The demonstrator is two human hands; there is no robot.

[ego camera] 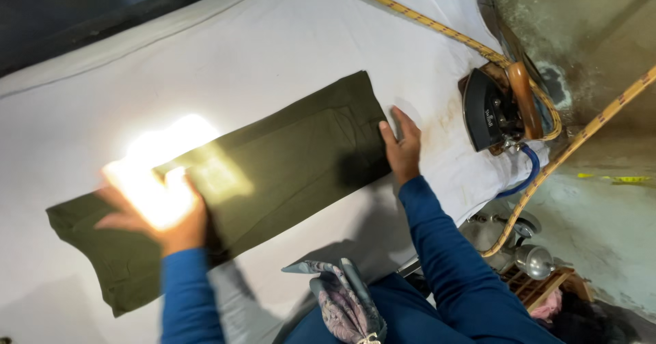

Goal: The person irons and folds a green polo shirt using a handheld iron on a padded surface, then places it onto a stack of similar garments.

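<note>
Left hand [160, 211] fingers lost in glare

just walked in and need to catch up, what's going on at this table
A person in blue sleeves has a folded olive-green garment laid flat on a white padded cloth. The left hand presses flat on the garment near its lower left end, in a bright patch of light. The right hand lies open at the garment's right edge. A black iron sits apart to the right on the cloth, untouched, with a braided yellow cord running from it.
</note>
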